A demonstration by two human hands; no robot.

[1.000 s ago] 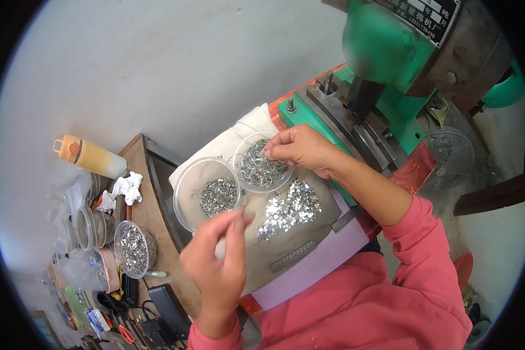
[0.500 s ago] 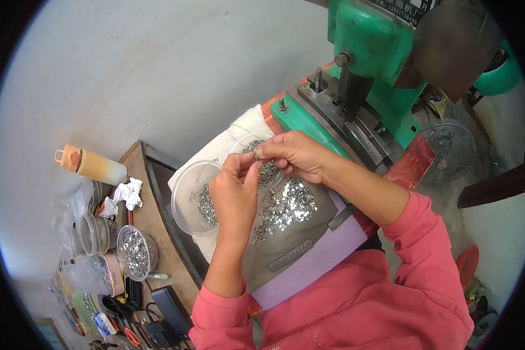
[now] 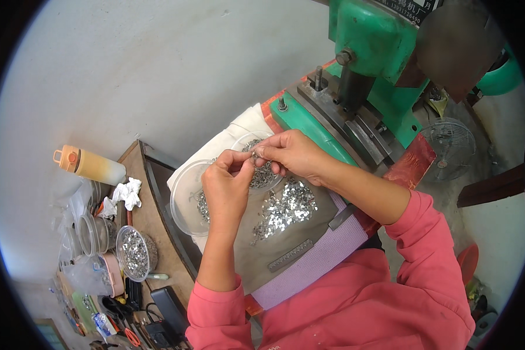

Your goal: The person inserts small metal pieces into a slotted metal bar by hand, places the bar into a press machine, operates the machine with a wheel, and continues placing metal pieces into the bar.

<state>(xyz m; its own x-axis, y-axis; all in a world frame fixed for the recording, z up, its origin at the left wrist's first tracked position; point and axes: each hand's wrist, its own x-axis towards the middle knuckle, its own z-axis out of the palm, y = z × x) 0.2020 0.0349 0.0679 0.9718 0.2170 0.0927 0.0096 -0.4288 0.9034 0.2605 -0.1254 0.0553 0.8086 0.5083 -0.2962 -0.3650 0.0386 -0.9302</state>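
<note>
My left hand (image 3: 227, 189) and my right hand (image 3: 291, 153) meet fingertip to fingertip over two clear round dishes (image 3: 184, 195) of small silver metal parts. Together they pinch one tiny silver part (image 3: 254, 156) between thumbs and forefingers. A loose heap of the same shiny parts (image 3: 286, 209) lies on a grey-brown cloth (image 3: 262, 256) just below the hands. Both forearms wear pink sleeves.
A green press machine (image 3: 379, 64) stands right behind the hands. To the left are a wooden tray edge (image 3: 151, 216), a crumpled white tissue (image 3: 125, 193), an orange-capped bottle (image 3: 90, 165), a clear cup of silver parts (image 3: 135, 252) and tools (image 3: 128, 326). A small fan (image 3: 449, 149) stands at right.
My left hand rose from the cloth up to my right hand at the dishes, and the two hands now pinch a small part together.
</note>
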